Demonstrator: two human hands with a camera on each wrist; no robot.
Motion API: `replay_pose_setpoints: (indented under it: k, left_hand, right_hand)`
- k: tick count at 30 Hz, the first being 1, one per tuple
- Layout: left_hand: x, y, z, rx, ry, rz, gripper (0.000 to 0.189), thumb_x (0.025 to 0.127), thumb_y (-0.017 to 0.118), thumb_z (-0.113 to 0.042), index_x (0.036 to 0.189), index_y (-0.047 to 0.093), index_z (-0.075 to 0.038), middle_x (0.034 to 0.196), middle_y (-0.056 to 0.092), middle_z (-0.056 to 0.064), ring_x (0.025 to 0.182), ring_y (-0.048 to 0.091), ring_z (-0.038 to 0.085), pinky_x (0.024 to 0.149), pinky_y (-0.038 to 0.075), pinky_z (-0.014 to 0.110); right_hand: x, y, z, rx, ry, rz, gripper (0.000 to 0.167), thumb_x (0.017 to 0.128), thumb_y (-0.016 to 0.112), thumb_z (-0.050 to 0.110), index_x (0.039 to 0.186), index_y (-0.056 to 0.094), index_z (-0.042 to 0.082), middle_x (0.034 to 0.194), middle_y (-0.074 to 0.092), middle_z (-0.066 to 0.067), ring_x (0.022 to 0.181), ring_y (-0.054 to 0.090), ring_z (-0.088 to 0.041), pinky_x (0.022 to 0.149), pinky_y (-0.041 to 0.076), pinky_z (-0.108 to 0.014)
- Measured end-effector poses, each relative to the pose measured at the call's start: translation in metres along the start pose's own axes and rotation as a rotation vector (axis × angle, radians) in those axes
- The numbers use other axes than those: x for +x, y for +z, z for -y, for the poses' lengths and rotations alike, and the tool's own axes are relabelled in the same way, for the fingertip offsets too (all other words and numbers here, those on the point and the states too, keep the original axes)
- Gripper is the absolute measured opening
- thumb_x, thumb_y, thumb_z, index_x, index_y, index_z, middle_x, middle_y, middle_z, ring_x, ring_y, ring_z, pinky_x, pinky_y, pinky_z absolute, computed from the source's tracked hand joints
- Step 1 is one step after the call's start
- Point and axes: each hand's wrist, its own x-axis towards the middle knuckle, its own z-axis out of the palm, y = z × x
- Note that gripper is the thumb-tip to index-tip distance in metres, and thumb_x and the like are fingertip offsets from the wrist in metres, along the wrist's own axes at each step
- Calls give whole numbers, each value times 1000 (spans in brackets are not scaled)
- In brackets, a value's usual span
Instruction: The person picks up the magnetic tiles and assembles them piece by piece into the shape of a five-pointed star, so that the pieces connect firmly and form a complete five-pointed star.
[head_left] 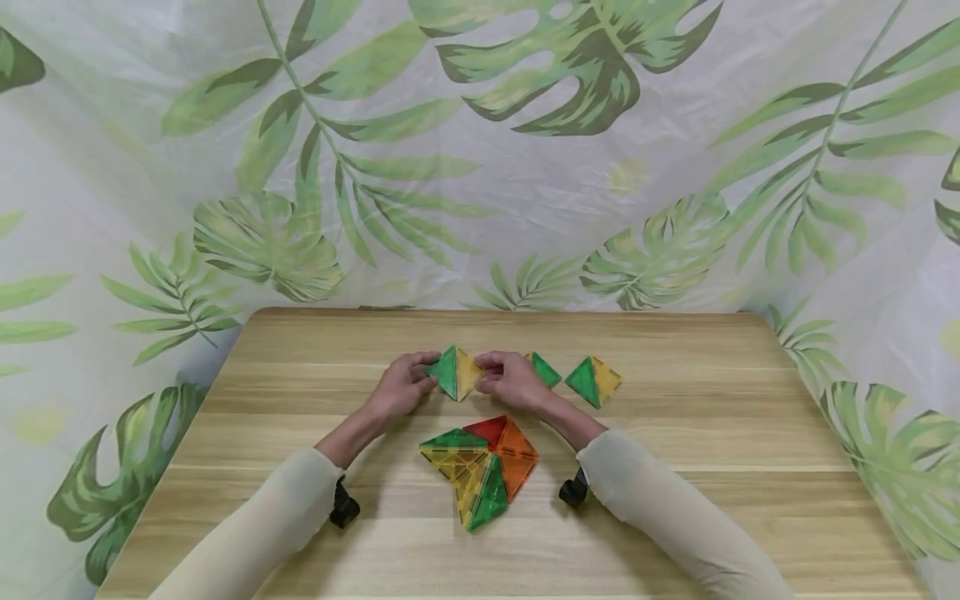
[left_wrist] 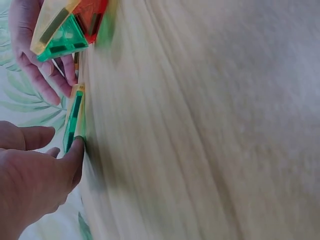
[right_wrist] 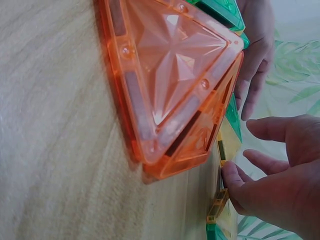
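Note:
Near the back of the table a green triangular magnetic tile (head_left: 447, 372) and a yellow triangular magnetic tile (head_left: 467, 373) meet along one edge in a diamond. My left hand (head_left: 401, 385) holds the green tile's outer corner between thumb and fingers. From the other side my right hand (head_left: 513, 380) has thumb and fingertips at the yellow tile's outer corner. In the left wrist view the green tile (left_wrist: 73, 120) shows edge-on, low over the wood, with a left fingertip against its end. The right wrist view shows the yellow tile (right_wrist: 229, 142) partly hidden behind the orange tiles.
Nearer me stands a raised cluster of magnetic tiles with orange (head_left: 519, 457), red (head_left: 489, 430), green and yellow triangles. To the right lie another green-and-yellow pair (head_left: 594, 382) and a green tile (head_left: 546, 370) whose yellow neighbour is mostly behind my right hand. Leaf-patterned cloth (head_left: 420, 208) hangs behind the table.

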Motion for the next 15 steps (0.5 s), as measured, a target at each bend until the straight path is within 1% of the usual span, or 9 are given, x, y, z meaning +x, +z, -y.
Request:
replay_pose_setpoints:
  k: [1, 2, 4, 8, 11, 13, 15]
  left_hand:
    - [1, 1, 1, -7, -10, -3, 49, 104, 60, 3, 152, 51, 4, 151, 52, 26, 117, 66, 37, 85, 55, 32]
    - [1, 2, 1, -15, -17, -7, 48, 104, 60, 3, 152, 52, 3, 151, 53, 25, 119, 66, 37, 85, 55, 31]
    - [3, 4, 2, -25, -24, -7, 45, 105, 60, 2, 149, 55, 1, 152, 54, 23, 126, 64, 37, 88, 55, 30]
    - [5, 8, 1, -73, -26, -1, 39, 105, 59, 2, 144, 61, 0, 151, 55, 23, 138, 57, 39, 97, 55, 32]
    - [5, 10, -2, -108, -16, 1, 38, 105, 59, 4, 142, 62, 0, 150, 55, 25, 137, 57, 41, 99, 57, 35]
    - [4, 10, -5, -114, -9, -4, 38, 104, 59, 5, 142, 63, 0, 149, 54, 25, 137, 57, 41, 100, 57, 37]
    - [4, 10, -7, -115, 0, -10, 39, 104, 60, 5, 142, 63, -1, 150, 55, 24, 138, 57, 40, 104, 56, 40]
  right_hand:
    - [0, 0, 0, 3, -4, -1, 45, 97, 74, 5, 141, 64, -2, 139, 67, -17, 125, 64, -33, 104, 55, -41]
    - [0, 1, 0, 3, -5, 1, 45, 97, 74, 5, 140, 65, -2, 139, 67, -17, 125, 64, -33, 104, 56, -41]
    - [0, 1, -1, 7, -8, 9, 45, 96, 74, 4, 140, 65, -1, 139, 67, -16, 124, 64, -33, 103, 56, -41]
    - [0, 1, -2, -1, -23, 21, 43, 97, 73, 4, 140, 66, 0, 137, 68, -16, 122, 64, -32, 101, 56, -41]
    - [0, 0, -2, -1, -29, 18, 40, 98, 72, 4, 138, 67, 1, 135, 68, -16, 121, 64, -32, 100, 57, -41]
    - [0, -2, -2, 10, -38, 13, 38, 98, 72, 3, 136, 69, 1, 133, 68, -17, 121, 65, -32, 98, 57, -41]
    - [0, -5, -3, 34, -49, 10, 36, 98, 72, 2, 135, 70, 2, 133, 68, -18, 121, 65, -33, 98, 58, -40]
